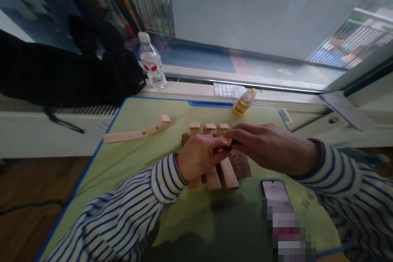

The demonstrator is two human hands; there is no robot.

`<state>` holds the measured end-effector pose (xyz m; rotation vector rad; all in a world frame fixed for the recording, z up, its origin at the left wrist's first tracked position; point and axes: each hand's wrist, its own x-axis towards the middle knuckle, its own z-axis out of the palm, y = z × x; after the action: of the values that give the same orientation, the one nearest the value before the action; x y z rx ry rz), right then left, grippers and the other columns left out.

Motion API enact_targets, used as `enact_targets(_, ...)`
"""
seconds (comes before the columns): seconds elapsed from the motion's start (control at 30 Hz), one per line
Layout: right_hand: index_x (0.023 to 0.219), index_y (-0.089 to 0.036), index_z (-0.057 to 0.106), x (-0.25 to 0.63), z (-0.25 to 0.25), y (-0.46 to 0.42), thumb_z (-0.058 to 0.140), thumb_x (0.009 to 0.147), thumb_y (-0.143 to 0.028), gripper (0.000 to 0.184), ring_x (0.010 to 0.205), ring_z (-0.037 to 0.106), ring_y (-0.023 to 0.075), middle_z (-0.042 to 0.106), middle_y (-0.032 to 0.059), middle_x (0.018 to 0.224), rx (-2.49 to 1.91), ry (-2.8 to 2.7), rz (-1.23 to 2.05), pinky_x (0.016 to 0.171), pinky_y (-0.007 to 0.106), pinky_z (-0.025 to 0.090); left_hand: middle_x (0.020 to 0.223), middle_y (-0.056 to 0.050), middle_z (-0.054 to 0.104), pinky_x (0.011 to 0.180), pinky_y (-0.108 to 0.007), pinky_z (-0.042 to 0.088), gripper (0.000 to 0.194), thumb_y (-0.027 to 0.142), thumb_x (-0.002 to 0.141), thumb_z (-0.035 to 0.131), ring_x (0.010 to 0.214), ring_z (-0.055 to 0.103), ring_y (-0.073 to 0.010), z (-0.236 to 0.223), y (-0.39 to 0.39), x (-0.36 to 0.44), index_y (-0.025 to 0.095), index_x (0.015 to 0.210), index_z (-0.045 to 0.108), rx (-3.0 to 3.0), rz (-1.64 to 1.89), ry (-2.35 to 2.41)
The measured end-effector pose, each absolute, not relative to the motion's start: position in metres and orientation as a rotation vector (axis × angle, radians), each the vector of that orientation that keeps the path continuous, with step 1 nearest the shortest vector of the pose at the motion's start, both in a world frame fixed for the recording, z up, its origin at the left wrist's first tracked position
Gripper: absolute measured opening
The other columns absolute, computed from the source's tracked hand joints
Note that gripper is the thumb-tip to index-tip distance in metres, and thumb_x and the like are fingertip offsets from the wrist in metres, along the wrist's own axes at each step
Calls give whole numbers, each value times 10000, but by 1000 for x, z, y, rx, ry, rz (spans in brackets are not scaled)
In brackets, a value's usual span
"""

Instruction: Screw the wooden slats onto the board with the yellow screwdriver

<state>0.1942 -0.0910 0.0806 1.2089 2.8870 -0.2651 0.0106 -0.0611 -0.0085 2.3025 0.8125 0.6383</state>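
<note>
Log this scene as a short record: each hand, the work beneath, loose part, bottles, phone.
Left hand: fingertips at a small yellow-and-black object
Right hand: fingertips at the same object; which hand grips it is unclear
Work beneath: three light wooden strips, with darker wood alongside
Loose part: curved wooden piece, left on the table
Bottles: clear bottle on the windowsill; yellow-capped bottle at the table's far side
Phone: near side, partly pixelated

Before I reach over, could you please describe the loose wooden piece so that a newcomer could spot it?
On the green table, look toward the far left. The wooden piece lies there, its right end hooked. Unlike the three strips side by side, it lies alone.
</note>
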Motion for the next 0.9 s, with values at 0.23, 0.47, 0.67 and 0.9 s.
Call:
enact_targets(0.23, 1132, -164, 483, 195, 71, -95, 438, 878, -164, 258, 758, 569, 139, 590, 68, 1017, 1266, 2925, -225, 637, 277, 431, 830, -28, 675, 674, -253, 438, 252, 359, 867, 516, 747, 590, -139, -10, -59, 9, 209, 1009, 661, 2267, 648, 738)
enact_targets(0.47, 1130, -169, 481, 191, 66, -96, 451, 882, -201, 252, 776, 575, 153, 586, 63, 996, 1346, 2924, -237, 664, 287, 448, 783, -19, 653, 617, -219, 411, 233, 336, 865, 525, 699, 563, -117, -10, -56, 7, 198, 992, 663, 2253, 645, 697)
enact_targets(0.67, 1139, -172, 470, 191, 61, -97, 446, 887, -232, 260, 785, 564, 157, 574, 56, 979, 1367, 2926, -193, 657, 290, 454, 771, 3, 658, 621, -216, 398, 193, 284, 864, 534, 671, 552, -95, -10, -54, 6, 193, 973, 664, 2197, 640, 635)
enact_targets(0.9, 1123, -142, 482, 187, 57, -102, 417, 901, -226, 246, 791, 554, 156, 580, 80, 988, 1371, 2925, -71, 648, 284, 446, 800, -13, 661, 651, -224, 414, 195, 274, 863, 535, 706, 566, -103, -10, -51, 5, 184, 972, 668, 2144, 607, 582)
